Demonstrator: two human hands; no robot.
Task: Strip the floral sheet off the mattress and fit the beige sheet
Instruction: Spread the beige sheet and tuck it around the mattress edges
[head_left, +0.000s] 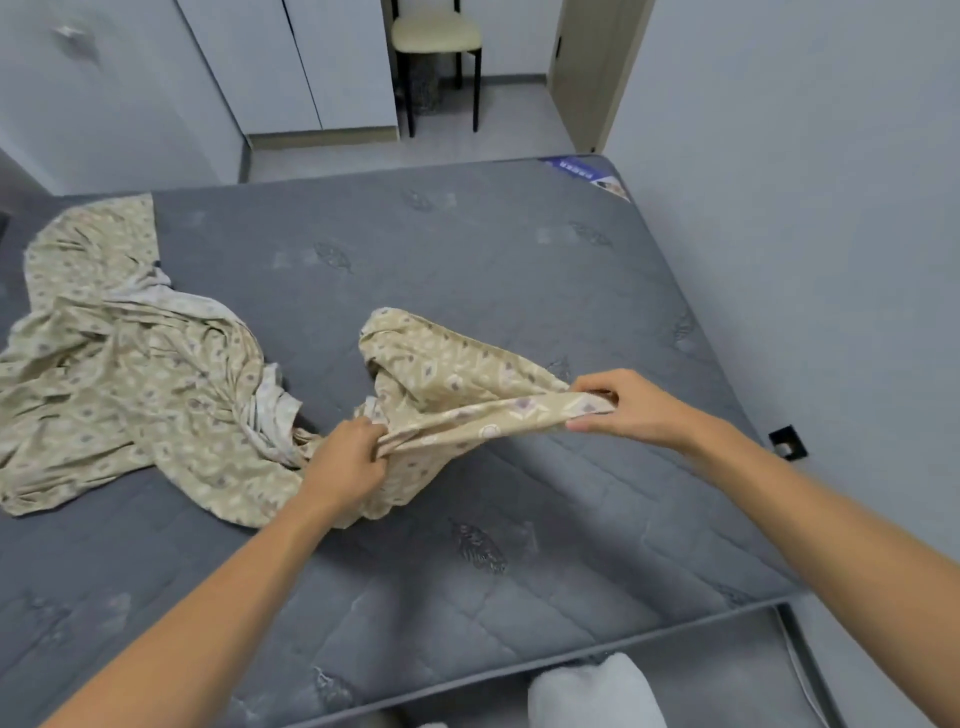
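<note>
The floral sheet (130, 384), tan with small pale flowers, lies crumpled on the grey quilted mattress (519, 270), mostly heaped at the left. One edge of it is lifted and stretched between my hands. My left hand (348, 462) grips a bunched fold near the middle of the bed. My right hand (623, 408) pinches the sheet's hem further right, thumb on top. The mattress top is bare around the sheet. No plain beige sheet is in view.
A wall runs close along the bed's right side, with a black socket (788, 442) on it. Beyond the far edge stand a white wardrobe (311, 67), a cream-seated chair (436, 36) and a door frame (587, 73). A blue label (587, 174) marks the far right corner.
</note>
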